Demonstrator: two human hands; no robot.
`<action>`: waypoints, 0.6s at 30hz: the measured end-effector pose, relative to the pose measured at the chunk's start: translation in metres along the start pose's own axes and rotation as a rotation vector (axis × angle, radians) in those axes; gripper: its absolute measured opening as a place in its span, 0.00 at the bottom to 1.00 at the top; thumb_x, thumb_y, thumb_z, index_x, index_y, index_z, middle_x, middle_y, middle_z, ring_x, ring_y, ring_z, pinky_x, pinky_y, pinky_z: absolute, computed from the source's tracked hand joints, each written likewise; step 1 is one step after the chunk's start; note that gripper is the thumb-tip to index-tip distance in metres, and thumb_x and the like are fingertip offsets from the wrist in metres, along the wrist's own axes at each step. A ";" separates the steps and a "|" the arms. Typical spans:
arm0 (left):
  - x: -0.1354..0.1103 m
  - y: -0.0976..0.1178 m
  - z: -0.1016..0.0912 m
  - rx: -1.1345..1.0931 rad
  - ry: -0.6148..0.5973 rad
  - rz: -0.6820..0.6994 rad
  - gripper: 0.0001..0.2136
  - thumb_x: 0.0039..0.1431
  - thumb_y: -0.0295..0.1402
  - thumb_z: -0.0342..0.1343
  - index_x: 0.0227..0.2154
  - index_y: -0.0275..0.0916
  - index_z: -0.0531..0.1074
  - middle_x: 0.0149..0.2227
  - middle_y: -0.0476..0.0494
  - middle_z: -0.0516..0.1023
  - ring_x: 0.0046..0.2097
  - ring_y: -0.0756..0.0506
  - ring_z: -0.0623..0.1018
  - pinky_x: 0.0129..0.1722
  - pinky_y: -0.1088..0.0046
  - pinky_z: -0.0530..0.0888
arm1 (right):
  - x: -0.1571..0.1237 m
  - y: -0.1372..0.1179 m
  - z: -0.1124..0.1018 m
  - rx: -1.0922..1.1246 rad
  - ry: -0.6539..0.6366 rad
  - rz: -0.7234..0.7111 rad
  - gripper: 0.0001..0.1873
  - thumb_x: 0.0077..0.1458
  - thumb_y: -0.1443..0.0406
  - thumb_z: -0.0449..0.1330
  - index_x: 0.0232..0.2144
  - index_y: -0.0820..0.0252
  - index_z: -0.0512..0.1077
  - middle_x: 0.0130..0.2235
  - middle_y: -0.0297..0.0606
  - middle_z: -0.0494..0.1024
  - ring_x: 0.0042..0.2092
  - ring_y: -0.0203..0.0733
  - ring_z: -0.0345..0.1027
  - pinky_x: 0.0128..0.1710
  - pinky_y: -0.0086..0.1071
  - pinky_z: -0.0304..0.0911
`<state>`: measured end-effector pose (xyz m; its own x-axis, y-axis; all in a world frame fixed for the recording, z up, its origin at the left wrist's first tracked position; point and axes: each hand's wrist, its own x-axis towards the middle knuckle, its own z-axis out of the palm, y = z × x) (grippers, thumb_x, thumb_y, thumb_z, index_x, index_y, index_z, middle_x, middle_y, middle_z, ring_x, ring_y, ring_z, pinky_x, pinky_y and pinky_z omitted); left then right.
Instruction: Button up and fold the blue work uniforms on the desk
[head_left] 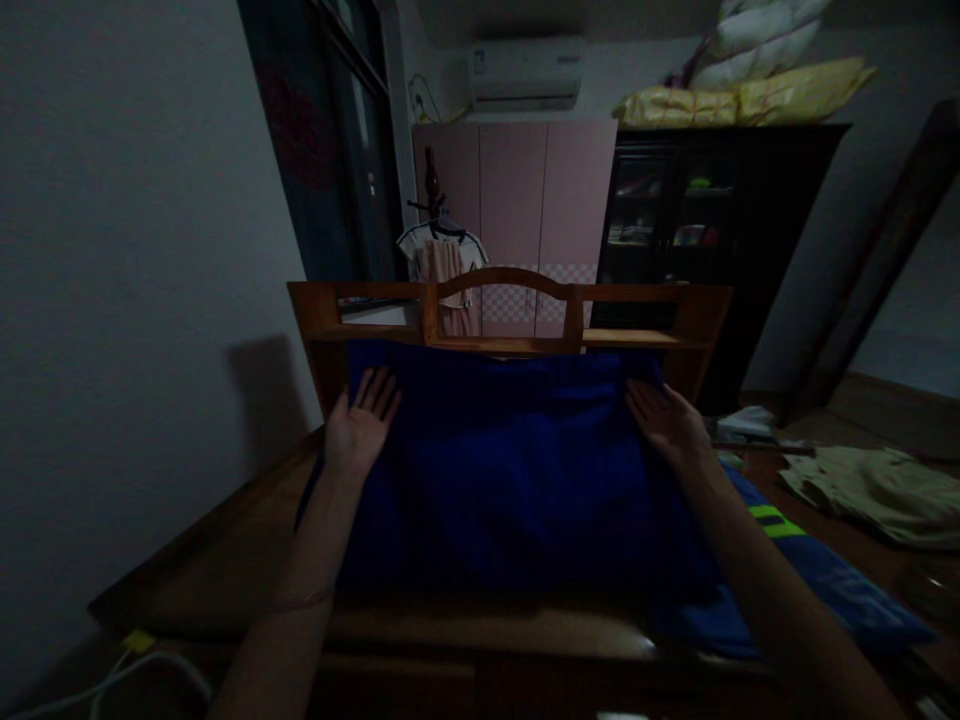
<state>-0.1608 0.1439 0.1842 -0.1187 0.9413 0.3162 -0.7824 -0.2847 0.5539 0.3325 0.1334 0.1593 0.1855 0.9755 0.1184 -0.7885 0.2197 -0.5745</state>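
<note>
A dark blue cloth (510,470) spreads wide in front of me, its upper edge near the wooden headboard. My left hand (361,420) is at the cloth's upper left, palm showing and fingers stretched out over it. At the upper right, my right hand (671,420) has its fingers extended and a little apart against the cloth. Neither hand shows a closed grip. In the dim light I cannot tell whether the cloth is a garment. Beside my right forearm lies a blue folded piece with a yellow-green stripe (776,520).
Behind the cloth stands the wooden headboard (502,280) with shelves. A wall rises close on the left. White cables (161,660) lie at the lower left. Pale cloth (877,490) is on the right. Farther back are a pink wardrobe (510,190) and a dark cabinet (780,200).
</note>
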 end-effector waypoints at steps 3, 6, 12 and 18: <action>0.033 -0.039 -0.045 0.052 0.072 -0.176 0.18 0.65 0.38 0.42 0.52 0.36 0.64 0.58 0.35 0.62 0.58 0.41 0.64 0.55 0.56 0.64 | 0.048 0.038 -0.040 -0.088 0.163 0.172 0.13 0.58 0.66 0.49 0.40 0.68 0.70 0.50 0.50 0.70 0.53 0.44 0.64 0.52 0.38 0.62; 0.046 -0.072 -0.091 0.117 0.209 -0.415 0.18 0.64 0.37 0.44 0.54 0.36 0.62 0.58 0.31 0.61 0.59 0.37 0.63 0.53 0.52 0.65 | 0.071 0.068 -0.079 -0.138 0.253 0.302 0.13 0.58 0.68 0.47 0.40 0.71 0.69 0.48 0.55 0.71 0.51 0.45 0.66 0.50 0.40 0.64; 0.043 -0.097 -0.153 0.033 0.290 -0.539 0.29 0.59 0.44 0.50 0.60 0.40 0.50 0.58 0.26 0.58 0.58 0.33 0.63 0.49 0.53 0.69 | 0.077 0.091 -0.115 -0.155 0.288 0.357 0.16 0.58 0.63 0.48 0.43 0.72 0.66 0.49 0.60 0.69 0.51 0.49 0.66 0.47 0.38 0.66; 0.045 -0.110 -0.145 0.456 0.326 -0.256 0.20 0.62 0.33 0.47 0.56 0.39 0.55 0.51 0.31 0.66 0.52 0.39 0.71 0.50 0.58 0.69 | 0.077 0.101 -0.118 -0.274 0.228 0.284 0.11 0.57 0.65 0.50 0.39 0.68 0.65 0.48 0.55 0.70 0.50 0.45 0.67 0.49 0.35 0.65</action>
<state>-0.1685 0.2443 0.0262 -0.1990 0.9765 -0.0825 -0.4787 -0.0234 0.8777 0.3359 0.2293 0.0149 0.1326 0.9621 -0.2382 -0.6480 -0.0977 -0.7553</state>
